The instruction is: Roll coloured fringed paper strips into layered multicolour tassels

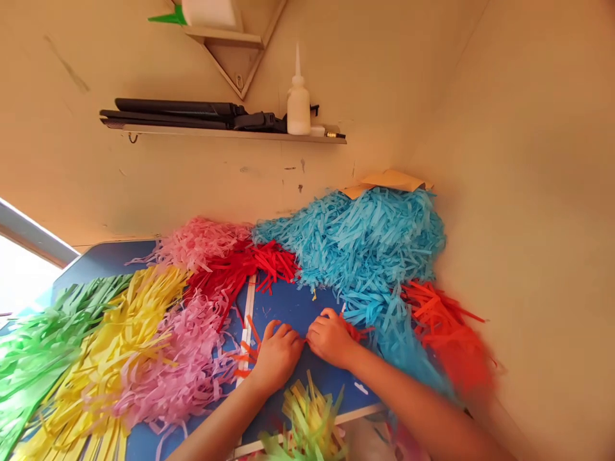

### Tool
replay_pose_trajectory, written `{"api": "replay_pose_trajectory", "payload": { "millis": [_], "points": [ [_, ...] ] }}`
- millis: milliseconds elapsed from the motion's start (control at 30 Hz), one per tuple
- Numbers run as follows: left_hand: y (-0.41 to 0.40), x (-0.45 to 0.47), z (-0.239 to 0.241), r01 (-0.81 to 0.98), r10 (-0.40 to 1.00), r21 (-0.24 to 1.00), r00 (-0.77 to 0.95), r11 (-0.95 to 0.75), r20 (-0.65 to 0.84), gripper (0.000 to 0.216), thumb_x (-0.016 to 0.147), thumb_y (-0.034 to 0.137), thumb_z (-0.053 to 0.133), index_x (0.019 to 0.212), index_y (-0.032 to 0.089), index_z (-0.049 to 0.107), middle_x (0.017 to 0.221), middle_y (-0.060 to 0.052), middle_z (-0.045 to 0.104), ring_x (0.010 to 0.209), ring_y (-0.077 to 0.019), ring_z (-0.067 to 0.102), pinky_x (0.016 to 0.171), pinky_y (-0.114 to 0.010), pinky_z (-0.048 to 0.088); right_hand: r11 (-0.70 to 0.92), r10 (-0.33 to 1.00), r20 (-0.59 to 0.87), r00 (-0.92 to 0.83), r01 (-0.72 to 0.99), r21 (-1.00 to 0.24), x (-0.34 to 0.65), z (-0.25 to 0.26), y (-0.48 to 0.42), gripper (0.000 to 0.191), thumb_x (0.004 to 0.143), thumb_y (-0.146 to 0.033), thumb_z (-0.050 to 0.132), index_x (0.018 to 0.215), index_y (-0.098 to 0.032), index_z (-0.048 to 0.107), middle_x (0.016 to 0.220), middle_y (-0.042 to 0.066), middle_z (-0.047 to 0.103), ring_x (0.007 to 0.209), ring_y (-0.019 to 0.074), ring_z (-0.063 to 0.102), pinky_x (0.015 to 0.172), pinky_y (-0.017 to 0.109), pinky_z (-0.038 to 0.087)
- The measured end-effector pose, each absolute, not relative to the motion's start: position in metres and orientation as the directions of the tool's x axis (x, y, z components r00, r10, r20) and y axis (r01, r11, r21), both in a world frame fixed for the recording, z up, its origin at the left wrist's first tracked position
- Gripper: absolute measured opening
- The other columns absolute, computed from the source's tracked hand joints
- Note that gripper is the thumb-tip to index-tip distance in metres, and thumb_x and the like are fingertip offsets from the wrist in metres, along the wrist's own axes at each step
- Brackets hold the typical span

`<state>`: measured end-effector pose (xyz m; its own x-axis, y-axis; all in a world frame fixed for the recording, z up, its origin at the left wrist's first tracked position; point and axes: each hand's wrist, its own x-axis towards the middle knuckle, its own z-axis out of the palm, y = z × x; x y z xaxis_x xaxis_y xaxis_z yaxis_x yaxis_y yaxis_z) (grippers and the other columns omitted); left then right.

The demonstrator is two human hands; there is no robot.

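Observation:
Both fists meet low over the blue table [288, 306], knuckles almost touching. My left hand [281, 355] is closed on a strip of orange-red fringed paper [246, 351], whose cut ends stick out to its left. Closed as well, my right hand [330, 337] grips the same coloured paper, with fringe ends [356, 331] showing past its far side. Between the two fists only a thin bit of the paper shows; the fingers hide the rest. Just below them lies a yellow-green fringed tuft [312, 416].
Heaps of fringed paper surround the hands: blue [375, 237], red [235, 272], orange-red [446, 320], pink [204, 242], lilac [182, 358], yellow [129, 339] and green [52, 346]. A wall shelf [230, 132] holds a glue bottle [298, 109] and a black hair straightener [177, 112].

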<state>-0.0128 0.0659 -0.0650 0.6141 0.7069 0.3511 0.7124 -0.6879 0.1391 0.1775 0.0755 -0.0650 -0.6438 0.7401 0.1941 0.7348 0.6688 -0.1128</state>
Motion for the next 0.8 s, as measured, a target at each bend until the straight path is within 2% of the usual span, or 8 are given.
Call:
{"api": "replay_pose_trajectory", "payload": {
  "millis": [67, 133, 233, 300, 367, 433, 567, 800],
  "points": [
    [0.057, -0.017, -0.057, 0.728, 0.708, 0.150, 0.563, -0.669, 0.427, 0.019, 0.093, 0.015, 0.054, 0.084, 0.023, 0.069, 0.083, -0.001, 0.073, 0.087, -0.0190, 0.063, 0.098, -0.046, 0.033, 0.620, 0.781, 0.220, -0.585, 0.768, -0.161, 0.174, -0.046, 0.062, 0.018, 0.090, -0.017, 0.056, 0.078, -0.020, 0.068, 0.079, 0.003, 0.071, 0.078, 0.0175, 0.059, 0.084, 0.037, 0.033],
    [0.043, -0.023, -0.042, 0.702, 0.671, 0.188, 0.512, -0.687, 0.536, 0.018, 0.094, 0.014, 0.054, 0.089, 0.025, 0.068, 0.085, 0.001, 0.075, 0.086, -0.0161, 0.064, 0.102, -0.045, 0.031, 0.513, 0.858, 0.219, -0.464, 0.771, -0.376, 0.172, -0.021, 0.043, 0.019, 0.092, -0.021, 0.054, 0.081, -0.023, 0.070, 0.083, 0.001, 0.073, 0.082, 0.0178, 0.061, 0.083, 0.036, 0.034],
    [0.017, -0.029, -0.013, 0.572, 0.556, 0.242, 0.473, -0.784, 0.683, 0.018, 0.093, 0.012, 0.055, 0.095, 0.027, 0.066, 0.085, 0.004, 0.075, 0.078, -0.0114, 0.065, 0.105, -0.041, 0.031, 0.230, 0.910, 0.000, -0.415, 0.504, -0.832, 0.175, 0.014, 0.020, 0.024, 0.092, -0.030, 0.052, 0.081, -0.024, 0.073, 0.083, 0.001, 0.073, 0.081, 0.0186, 0.061, 0.079, 0.033, 0.038],
    [0.002, -0.028, 0.003, 0.506, 0.521, 0.277, 0.443, -0.817, 0.729, 0.020, 0.094, 0.012, 0.055, 0.101, 0.028, 0.065, 0.084, 0.005, 0.075, 0.075, -0.0108, 0.066, 0.103, -0.040, 0.034, -0.021, 0.853, -0.163, -0.496, 0.280, -0.960, 0.177, 0.027, 0.012, 0.024, 0.084, -0.038, 0.061, 0.070, -0.021, 0.070, 0.069, -0.001, 0.066, 0.067, 0.0166, 0.056, 0.068, 0.029, 0.039],
    [-0.009, -0.024, 0.013, 0.485, 0.555, 0.354, 0.369, -0.799, 0.746, 0.019, 0.094, 0.014, 0.055, 0.102, 0.028, 0.065, 0.080, 0.004, 0.074, 0.070, -0.0114, 0.066, 0.098, -0.039, 0.041, -0.220, 0.821, -0.235, -0.521, 0.091, -0.971, 0.175, 0.028, 0.005, 0.029, 0.074, -0.045, 0.071, 0.062, -0.019, 0.065, 0.060, -0.003, 0.055, 0.059, 0.0134, 0.047, 0.059, 0.026, 0.035],
    [-0.018, -0.019, 0.014, 0.467, 0.633, 0.477, 0.268, -0.745, 0.726, 0.014, 0.093, 0.016, 0.057, 0.097, 0.027, 0.064, 0.074, 0.003, 0.072, 0.064, -0.0124, 0.065, 0.089, -0.037, 0.050, -0.288, 0.848, -0.226, -0.480, -0.058, -0.956, 0.169, 0.021, -0.004, 0.037, 0.070, -0.051, 0.076, 0.059, -0.019, 0.061, 0.059, -0.004, 0.049, 0.057, 0.0120, 0.041, 0.057, 0.025, 0.033],
    [-0.033, -0.011, 0.005, 0.373, 0.804, 0.725, 0.113, -0.579, 0.584, 0.011, 0.094, 0.022, 0.056, 0.087, 0.025, 0.064, 0.072, -0.001, 0.071, 0.068, -0.0162, 0.067, 0.077, -0.034, 0.057, -0.179, 0.950, -0.120, -0.288, -0.187, -0.966, 0.151, 0.001, -0.026, 0.041, 0.077, -0.054, 0.072, 0.060, -0.020, 0.057, 0.061, -0.002, 0.047, 0.061, 0.0133, 0.042, 0.058, 0.026, 0.037],
    [-0.034, -0.016, -0.002, 0.339, 0.848, 0.785, 0.089, -0.519, 0.522, 0.015, 0.093, 0.023, 0.058, 0.099, 0.026, 0.072, 0.082, -0.002, 0.074, 0.073, -0.0156, 0.068, 0.087, -0.036, 0.054, -0.029, 0.996, -0.007, -0.088, -0.254, -0.967, 0.131, -0.022, -0.028, 0.012, 0.083, -0.036, 0.073, 0.084, -0.024, 0.070, 0.082, 0.001, 0.059, 0.074, 0.0157, 0.055, 0.069, 0.027, 0.046]
  ]
}}
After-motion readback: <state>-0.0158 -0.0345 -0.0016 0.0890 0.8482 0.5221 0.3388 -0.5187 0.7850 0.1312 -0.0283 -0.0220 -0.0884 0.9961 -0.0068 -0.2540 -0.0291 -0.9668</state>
